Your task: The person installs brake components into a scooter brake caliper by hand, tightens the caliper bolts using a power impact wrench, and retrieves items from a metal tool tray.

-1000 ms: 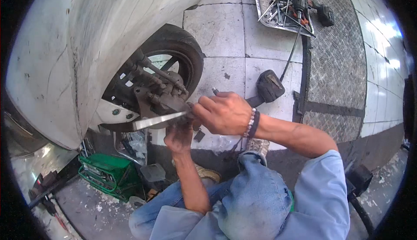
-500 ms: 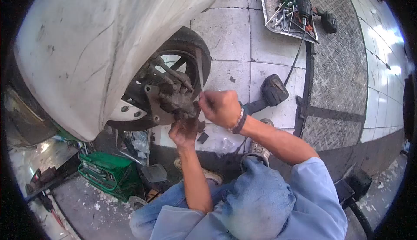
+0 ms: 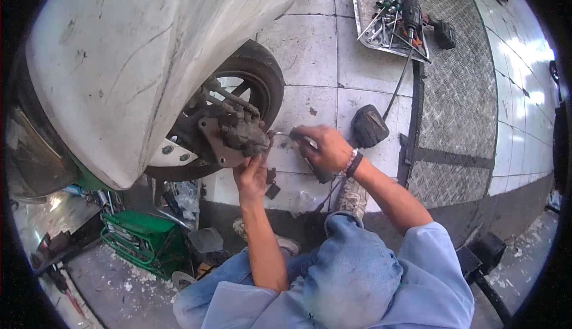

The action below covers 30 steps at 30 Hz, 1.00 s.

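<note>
In the head view a dirty brake caliper (image 3: 245, 133) sits beside the front wheel (image 3: 268, 70) of a white-panelled vehicle. My left hand (image 3: 250, 177) is closed around the caliper's lower end, its fingertips partly hidden beneath it. To the right, my right hand (image 3: 325, 147) is closed on a thin metal tool (image 3: 282, 133), whose shiny shaft points left at the caliper's edge. Its far end and its handle are too hidden to identify. Dark flat pieces (image 3: 273, 191) lie on the tiles below the caliper.
A cordless power tool (image 3: 369, 126) lies behind my right hand, partly covered. A metal tray (image 3: 361, 16) of wrenches and another power tool stands at the upper right. A green toolbox (image 3: 143, 242) is at the lower left. White bodywork (image 3: 107, 73) overhangs the wheel.
My right hand has moved right, away from the caliper. The metal tool, upright before, now points left toward the caliper. My left hand remains at the caliper's lower end.
</note>
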Tool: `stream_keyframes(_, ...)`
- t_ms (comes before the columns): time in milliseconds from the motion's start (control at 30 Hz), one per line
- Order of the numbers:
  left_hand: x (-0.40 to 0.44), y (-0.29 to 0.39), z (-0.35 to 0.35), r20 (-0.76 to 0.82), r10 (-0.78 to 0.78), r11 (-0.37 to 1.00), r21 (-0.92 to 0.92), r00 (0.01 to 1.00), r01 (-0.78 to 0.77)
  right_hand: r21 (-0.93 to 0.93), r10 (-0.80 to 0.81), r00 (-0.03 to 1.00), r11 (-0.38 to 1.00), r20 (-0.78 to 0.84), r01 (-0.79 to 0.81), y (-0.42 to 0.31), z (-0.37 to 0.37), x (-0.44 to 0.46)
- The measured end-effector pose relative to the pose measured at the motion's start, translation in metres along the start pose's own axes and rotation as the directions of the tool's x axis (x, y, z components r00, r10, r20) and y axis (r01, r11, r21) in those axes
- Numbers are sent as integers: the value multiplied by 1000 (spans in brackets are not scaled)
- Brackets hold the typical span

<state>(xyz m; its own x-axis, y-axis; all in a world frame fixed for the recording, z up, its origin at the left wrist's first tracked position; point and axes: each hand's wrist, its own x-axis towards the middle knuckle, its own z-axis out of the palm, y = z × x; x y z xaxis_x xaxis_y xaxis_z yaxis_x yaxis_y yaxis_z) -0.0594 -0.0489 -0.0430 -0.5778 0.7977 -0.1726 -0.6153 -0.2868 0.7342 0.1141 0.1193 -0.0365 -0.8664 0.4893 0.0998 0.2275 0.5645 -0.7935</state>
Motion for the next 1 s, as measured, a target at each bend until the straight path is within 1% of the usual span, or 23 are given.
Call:
stream_keyframes(67, 4, -5, -14, -20, 35, 996, 78, 999, -33, 192, 155, 986, 967, 68, -165, -14, 5, -18)
stream_keyframes(100, 4, -6, -15, -23, 33, 996, 79, 999, -31, 197, 260, 964, 944, 50, -265, -34, 5, -27)
stream_keyframes(133, 5, -6, -17, -68, 28, 992, 121, 997, -19, 339, 175, 984, 925, 25, -173, -50, 3, -39)
stream_keyframes(167, 4, -4, -20, -117, 23, 986, 165, 993, -4, 476, 131, 985, 863, 113, -169, -69, -4, -45)
stream_keyframes(200, 3, 0, -20, -121, 25, 986, 167, 992, -5, 455, -118, 992, 886, 39, 87, -82, -15, -44)
stream_keyframes(233, 5, 6, -18, -16, -26, 1000, -9, 1000, 26, 378, -252, 968, 896, 3, 232, -99, -26, -34)
stream_keyframes(267, 4, 10, -17, 98, -63, 981, -178, 993, 80, 381, -254, 967, 894, 1, 234, -114, -35, -22)
stream_keyframes(300, 1, 2, -30, 101, -58, 982, -175, 993, 76, 251, -336, 940, 906, -68, 342, -125, -43, -7)
stream_keyframes(333, -4, -15, -56, 14, -87, 996, 27, 996, 87, 110, -422, 898, 894, -123, 435, -129, -48, 9)
stream_keyframes(400, -9, -18, -65, -82, -83, 968, 228, 993, 100, -104, -549, 819, 836, -169, 539, -113, -41, 45)
stream_keyframes(467, -11, -8, -42, -29, -30, 973, -228, 999, 22, -285, -553, 794, 827, -251, 485, -110, -43, 86)
stream_keyframes(500, -15, -3, -16, -170, 25, 995, -91, 985, -41, -289, -561, 789, 821, -252, 492, -112, -48, 97)
stream_keyframes(533, -18, -7, -25, -170, 31, 995, -92, 985, -48, -273, -484, 836, 866, -256, 418, -116, -53, 105)
stream_keyframes(567, -24, -16, -41, -46, 234, 910, 363, 971, -202, -253, -401, 880, 906, -257, 339, -119, -54, 110)
stream_keyframes(600, -24, -12, -33, -98, 183, 915, 382, 978, -133, -251, -406, 879, 904, -252, 346, -117, -54, 114)
stream_keyframes(667, -25, -6, -15, -201, 78, 915, 403, 977, 10, -146, -246, 954, 964, -174, 222, -109, -53, 119)
stream_keyframes(700, -22, 3, 16, -213, 127, 909, 416, 969, -28, -118, -309, 915, 950, -258, 288, -104, -52, 120)
stream_keyframes(733, -20, 9, 45, -227, 177, 902, 427, 958, -66, -120, -326, 912, 945, -248, 305, -101, -52, 121)
stream_keyframes(800, -21, 16, 78, -232, 230, 916, 379, 945, -130, -23, -166, 950, 986, -266, 166, -97, -54, 121)
stream_keyframes(833, -22, 21, 88, -217, 240, 897, 422, 946, -131, -60, -196, 946, 981, -260, 187, -97, -56, 123)
stream_keyframes(867, -23, 23, 94, -204, 247, 877, 462, 947, -130, -5, -295, 901, 951, -318, 310, -95, -57, 126)
stream_keyframes(967, -27, 19, 106, -228, 281, 899, 402, 932, -173, -64, -348, 891, 936, -291, 345, -94, -62, 128)
stream_keyframes(1000, -29, 20, 109, -261, 273, 914, 372, 926, -165, -75, -374, 866, 926, -332, 371, -98, -63, 126)
